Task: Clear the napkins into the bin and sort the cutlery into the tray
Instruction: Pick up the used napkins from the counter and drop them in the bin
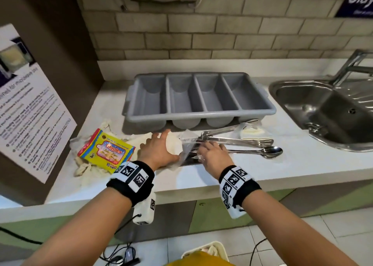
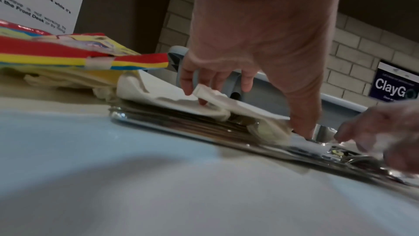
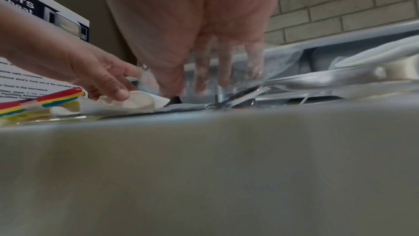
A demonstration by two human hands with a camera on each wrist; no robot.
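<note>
The left hand (image 1: 159,150) rests spread, fingers straight, on a soft, light napkin (image 1: 173,145) lying over the cutlery (image 1: 238,142) on the counter (image 1: 302,160) before the empty tray (image 1: 198,98); right hand (image 1: 212,154) blurred, grip unclear; pinch a loose napkin corner, lift stiff, slippery cutlery by handles

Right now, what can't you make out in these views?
- Right hand grip: motion-blurred in right wrist view, fingers covered by its own back in head view.
- Cutlery handle ends: under the napkin and both hands.
- Bin: cut off by the head view's bottom edge.
</note>
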